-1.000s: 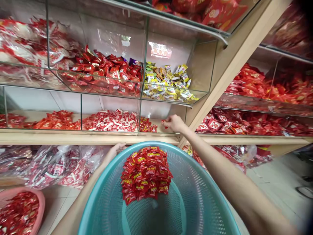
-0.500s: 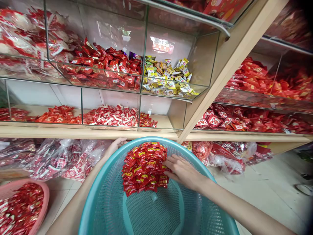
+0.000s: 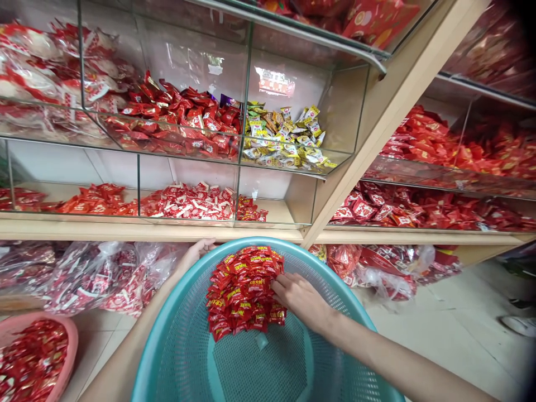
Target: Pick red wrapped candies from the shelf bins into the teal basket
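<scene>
A large teal plastic basket [image 3: 335,279] with mesh sides is right in front of me, tilted so that I look down into it. Small red candy packets [image 3: 243,296] with yellow lettering lie heaped against its far side. My right hand [image 3: 299,298] is inside the basket, its fingers curled onto the right side of the heap; the fingertips are partly hidden among the packets. On the far left, my left hand [image 3: 199,251] holds the basket at its outer rim, with the forearm running along the outside. Part of that hand is hidden behind the rim.
Glass-fronted shelves [image 3: 188,148] hold red, white and yellow wrapped sweets beyond the basket. Clear bags of sweets [image 3: 100,279] lie beneath the bottom shelf [image 3: 84,228]. A pink basket [image 3: 69,346] of red packets is at lower left. A shoe [image 3: 519,325] shows at the right on the tiled floor.
My right hand has shifted slightly left onto the packets, and its fingers have curled in more. My left hand stays at the rim. The view has shifted slightly.
</scene>
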`<act>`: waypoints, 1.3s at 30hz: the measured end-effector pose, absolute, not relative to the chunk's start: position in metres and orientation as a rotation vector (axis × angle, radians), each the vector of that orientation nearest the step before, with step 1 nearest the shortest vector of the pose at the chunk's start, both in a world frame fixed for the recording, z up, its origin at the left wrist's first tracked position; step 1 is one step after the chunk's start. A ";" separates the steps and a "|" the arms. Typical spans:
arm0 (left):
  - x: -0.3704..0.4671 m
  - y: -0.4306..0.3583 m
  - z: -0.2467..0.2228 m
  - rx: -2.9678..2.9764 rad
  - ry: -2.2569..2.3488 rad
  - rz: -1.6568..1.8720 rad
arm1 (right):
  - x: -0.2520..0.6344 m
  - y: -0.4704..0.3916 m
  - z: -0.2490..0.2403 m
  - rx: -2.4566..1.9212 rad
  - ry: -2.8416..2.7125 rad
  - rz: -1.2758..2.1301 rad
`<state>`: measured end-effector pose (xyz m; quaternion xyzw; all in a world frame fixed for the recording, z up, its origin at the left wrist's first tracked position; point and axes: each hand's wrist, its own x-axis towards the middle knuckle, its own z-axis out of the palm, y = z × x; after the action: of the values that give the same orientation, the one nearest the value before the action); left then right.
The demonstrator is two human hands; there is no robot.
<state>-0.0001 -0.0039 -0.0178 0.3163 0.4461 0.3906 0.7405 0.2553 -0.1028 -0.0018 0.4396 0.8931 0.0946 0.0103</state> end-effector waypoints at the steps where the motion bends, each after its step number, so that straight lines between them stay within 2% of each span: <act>1: 0.000 -0.004 -0.017 0.699 0.976 0.851 | 0.256 -0.103 -0.002 1.378 2.783 0.295; 9: 0.001 -0.008 -0.013 0.693 1.004 0.882 | 0.260 -0.108 -0.002 1.432 2.806 0.184; 13: 0.002 -0.009 -0.013 0.677 1.043 0.910 | 0.258 -0.101 0.021 1.442 2.890 0.101; 20: 0.001 -0.006 -0.016 0.703 1.017 0.884 | 0.260 0.018 0.086 1.746 3.031 0.064; 23: 0.000 -0.005 -0.020 0.687 1.032 0.893 | 0.255 0.074 0.079 1.649 2.885 -0.162; 26: -0.001 -0.004 -0.022 0.683 1.005 0.873 | 0.250 0.101 0.060 1.637 2.802 -0.243; 31: -0.001 -0.005 -0.022 0.676 0.948 0.857 | 0.252 0.107 0.045 1.632 2.720 -0.304; 39: -0.001 -0.002 -0.024 0.671 0.978 0.865 | 0.271 0.100 0.056 1.749 2.619 -0.304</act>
<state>-0.0005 -0.0023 -0.0237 0.3062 0.4463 0.3947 0.7425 0.2706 0.0996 0.0561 0.5529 0.8277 -0.0959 -0.0113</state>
